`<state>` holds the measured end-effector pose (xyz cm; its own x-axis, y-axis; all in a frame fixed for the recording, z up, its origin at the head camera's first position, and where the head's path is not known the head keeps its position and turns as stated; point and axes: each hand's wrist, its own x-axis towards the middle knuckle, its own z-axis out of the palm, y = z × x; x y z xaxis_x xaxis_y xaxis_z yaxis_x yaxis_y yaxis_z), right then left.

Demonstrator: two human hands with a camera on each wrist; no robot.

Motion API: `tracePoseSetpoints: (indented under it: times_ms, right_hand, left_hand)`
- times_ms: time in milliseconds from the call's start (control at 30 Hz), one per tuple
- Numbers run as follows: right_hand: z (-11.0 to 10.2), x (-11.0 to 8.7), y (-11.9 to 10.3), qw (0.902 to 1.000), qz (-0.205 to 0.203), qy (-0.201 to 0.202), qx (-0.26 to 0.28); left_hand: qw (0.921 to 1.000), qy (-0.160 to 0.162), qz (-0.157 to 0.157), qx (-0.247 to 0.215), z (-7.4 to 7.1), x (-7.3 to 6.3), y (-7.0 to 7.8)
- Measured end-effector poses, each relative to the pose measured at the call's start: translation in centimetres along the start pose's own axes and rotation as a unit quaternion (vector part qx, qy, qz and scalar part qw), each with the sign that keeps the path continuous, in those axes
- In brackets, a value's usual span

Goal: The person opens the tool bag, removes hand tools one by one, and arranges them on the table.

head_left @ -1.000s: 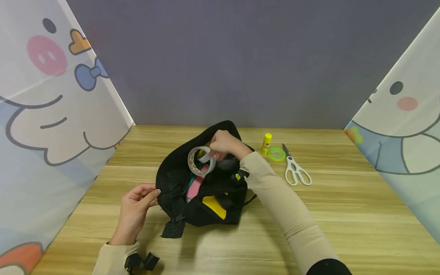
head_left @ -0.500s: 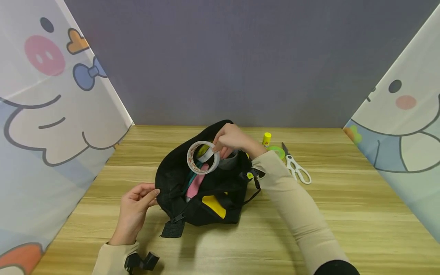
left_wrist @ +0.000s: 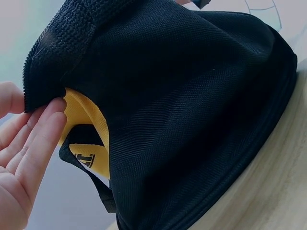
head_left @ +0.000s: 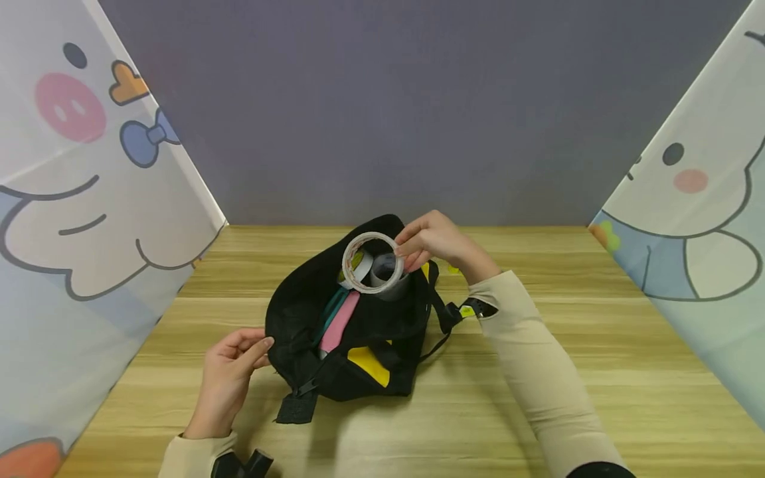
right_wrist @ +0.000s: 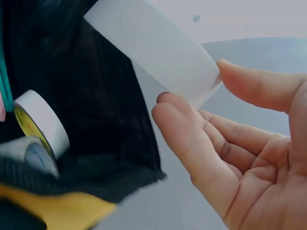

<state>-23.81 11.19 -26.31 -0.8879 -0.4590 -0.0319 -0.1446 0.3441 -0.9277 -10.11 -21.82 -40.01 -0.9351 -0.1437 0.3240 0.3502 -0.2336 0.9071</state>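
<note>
A black fabric bag (head_left: pixel 293 305) stands with its mouth up. My left hand (head_left: pixel 230 372) pinches the bag's zippered left edge between thumb and fingers, as the left wrist view also shows. Over the mouth, my right hand (head_left: pixel 433 239) pinches the rim of a pale roll of tape (head_left: pixel 348 265); the right wrist view shows its white band (right_wrist: pixel 153 43) side-on. Inside the bag lie a greyish roll of tape (head_left: pixel 394 291), a white and yellow roll of tape (right_wrist: pixel 48 120), a pink flat item (head_left: pixel 339 325) and a teal strip (head_left: pixel 330 311), their kinds unclear.
A yellow panel (head_left: pixel 370 365) shows on the bag's front, and a black strap (head_left: pixel 439 345) hangs at its right. The wooden tabletop (head_left: pixel 627 372) extends right. A small yellow bit (head_left: pixel 453 269) peeks out beside the right wrist. Printed cloth walls (head_left: pixel 89 265) flank the table.
My right hand has lifted the tape roll up and to the right. The right forearm now hides the scissors, green tape and most of the glue stick. My left hand keeps its grip.
</note>
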Motion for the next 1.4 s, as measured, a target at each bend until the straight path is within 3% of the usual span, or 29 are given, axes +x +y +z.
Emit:
tracePoseSetpoints:
  times_ms: [167,433,833,1167,1400]
  right_hand:
    - [-1.6,-0.9,0.6,0.9992,-0.002,0.029,0.027]
    - [-4.6,-1.9,2.0,0.9939,0.012,0.034,0.104]
    - [-8.2,-4.1,5.1,0.9854,0.012,0.053,0.162]
    - [-11.6,-6.5,7.6,0.9645,-0.014,0.059,0.257]
    - [-13.3,-7.1,9.7,0.9671,0.039,0.091,0.234]
  left_hand:
    - [0.9999,0.006,-0.005,0.011,0.0,-0.1,0.0]
    - [0.9998,0.010,-0.006,0.013,-0.2,0.0,0.1]
    - [0.9998,-0.012,0.005,-0.012,-0.2,0.1,-0.1]
    - [1.0000,-0.006,0.003,-0.001,-0.1,0.2,0.0]
    - [0.9996,-0.018,0.011,-0.021,0.0,0.2,0.0]
